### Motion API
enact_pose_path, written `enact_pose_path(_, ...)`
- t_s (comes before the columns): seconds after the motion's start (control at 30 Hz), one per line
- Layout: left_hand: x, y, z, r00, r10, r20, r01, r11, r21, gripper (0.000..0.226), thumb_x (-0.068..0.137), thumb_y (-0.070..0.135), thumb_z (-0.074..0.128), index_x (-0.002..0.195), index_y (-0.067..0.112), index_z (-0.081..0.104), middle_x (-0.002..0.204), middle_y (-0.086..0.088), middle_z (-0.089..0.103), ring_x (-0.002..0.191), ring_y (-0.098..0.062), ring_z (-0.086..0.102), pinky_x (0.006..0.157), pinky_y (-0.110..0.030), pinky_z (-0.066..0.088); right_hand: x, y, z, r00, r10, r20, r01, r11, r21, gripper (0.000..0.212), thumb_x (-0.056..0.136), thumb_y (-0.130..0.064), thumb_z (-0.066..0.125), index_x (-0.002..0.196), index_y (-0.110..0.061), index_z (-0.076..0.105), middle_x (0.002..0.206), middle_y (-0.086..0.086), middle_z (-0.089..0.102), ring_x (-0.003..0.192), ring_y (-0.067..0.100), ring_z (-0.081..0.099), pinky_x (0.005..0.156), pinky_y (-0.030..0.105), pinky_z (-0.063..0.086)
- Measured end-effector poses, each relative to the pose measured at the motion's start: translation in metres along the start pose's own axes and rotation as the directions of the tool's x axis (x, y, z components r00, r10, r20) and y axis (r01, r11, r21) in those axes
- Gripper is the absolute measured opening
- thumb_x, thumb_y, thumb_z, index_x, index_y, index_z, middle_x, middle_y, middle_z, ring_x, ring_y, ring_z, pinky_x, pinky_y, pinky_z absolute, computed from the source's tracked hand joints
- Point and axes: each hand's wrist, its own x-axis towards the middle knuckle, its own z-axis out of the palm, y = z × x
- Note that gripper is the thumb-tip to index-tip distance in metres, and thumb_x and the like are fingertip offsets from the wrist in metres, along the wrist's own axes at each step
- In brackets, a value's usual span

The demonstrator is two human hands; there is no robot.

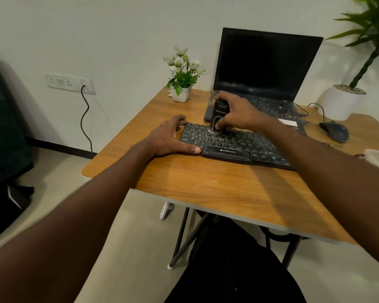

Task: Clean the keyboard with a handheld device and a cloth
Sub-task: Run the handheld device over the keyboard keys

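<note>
Right hand (236,112) has its grip curled round the upright device (219,115), nozzle on the upper-left keys of the keyboard (232,145) on the bench (206,184). Left hand (169,137), fingers relaxed, steadies its left end. Vacuuming looks underway; no cloth identifiable, wiping remains.

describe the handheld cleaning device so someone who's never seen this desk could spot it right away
On the wooden table, a black external keyboard lies in front of the open laptop. The handheld device stands on its upper-left keys, gripped by the right hand. It is the only upright black thing there.
</note>
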Motion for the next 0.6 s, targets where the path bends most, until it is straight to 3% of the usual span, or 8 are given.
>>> enact_pose_path(0.1,-0.001,0.001,-0.002,1.0,-0.005,0.003,0.005,1.0,-0.009,0.142,0.044,0.091,0.088,0.161,0.041,0.025,0.163,-0.003,0.042,0.147,-0.026,0.043,0.121,-0.057,0.04,-0.002,-0.001,-0.022,0.995,0.055,0.08,-0.038,0.98,-0.196,0.074,0.079,-0.003,0.077,0.142,-0.024,0.046,0.126,0.012,0.053,0.112,0.029,0.056,0.072,0.03,0.052)
enact_pose_path(0.17,-0.001,0.001,-0.001,1.0,-0.015,-0.002,0.015,1.0,-0.01,0.142,0.043,0.091,0.088,0.161,0.042,0.025,0.164,-0.002,0.042,0.148,-0.026,0.043,0.121,-0.057,0.039,-0.006,-0.006,-0.032,0.995,0.055,0.087,-0.033,0.972,-0.233,0.071,0.078,-0.002,0.076,0.138,-0.024,0.048,0.122,0.01,0.053,0.108,0.028,0.056,0.064,0.025,0.047)
enact_pose_path(0.27,-0.006,0.004,-0.001,1.0,-0.003,0.004,0.003,0.998,-0.055,0.141,0.049,0.089,0.088,0.164,0.038,0.023,0.167,-0.003,0.041,0.15,-0.026,0.042,0.123,-0.055,0.038,-0.02,-0.001,-0.028,0.999,0.04,0.029,-0.038,0.998,-0.051,0.067,0.079,0.002,0.076,0.134,-0.023,0.05,0.124,0.009,0.054,0.108,0.025,0.057,0.066,0.024,0.05)
enact_pose_path(0.37,-0.017,0.01,0.001,0.998,0.02,-0.063,-0.032,0.979,-0.2,0.115,0.076,0.08,0.074,0.167,0.029,0.024,0.167,0.001,0.043,0.151,-0.024,0.042,0.118,-0.045,0.039,-0.036,0.021,-0.022,0.996,0.049,-0.079,-0.042,0.994,0.097,0.063,0.079,0.001,0.079,0.127,-0.028,0.051,0.125,0.008,0.056,0.106,0.025,0.06,0.06,0.019,0.051)
enact_pose_path(0.43,-0.025,0.018,0.006,0.956,0.067,-0.286,-0.092,0.993,-0.077,0.089,0.092,0.079,0.058,0.162,0.03,0.035,0.159,0.003,0.053,0.144,-0.02,0.049,0.115,-0.047,0.042,-0.043,0.033,-0.025,0.99,0.062,-0.13,-0.041,0.986,0.16,0.063,0.078,-0.001,0.081,0.124,-0.032,0.052,0.124,0.006,0.056,0.107,0.024,0.06,0.061,0.02,0.051)
enact_pose_path(0.5,-0.028,0.035,0.019,0.856,0.163,-0.491,-0.131,0.986,0.098,0.067,0.101,0.071,0.051,0.154,0.029,0.05,0.149,0.001,0.062,0.136,-0.018,0.055,0.114,-0.055,0.043,-0.047,0.04,-0.029,0.981,0.06,-0.183,-0.028,0.984,0.176,0.063,0.077,0.0,0.081,0.123,-0.032,0.052,0.123,0.004,0.056,0.107,0.024,0.06,0.063,0.022,0.054)
enact_pose_path(0.6,-0.025,0.08,0.052,0.798,0.273,-0.537,-0.153,0.954,0.258,0.053,0.103,0.06,0.056,0.143,0.025,0.061,0.14,0.002,0.067,0.13,-0.017,0.057,0.115,-0.048,0.036,-0.047,0.041,-0.031,0.961,-0.01,-0.277,0.032,0.996,0.078,0.065,0.077,-0.001,0.08,0.125,-0.032,0.052,0.122,0.004,0.058,0.106,0.022,0.06,0.062,0.021,0.053)
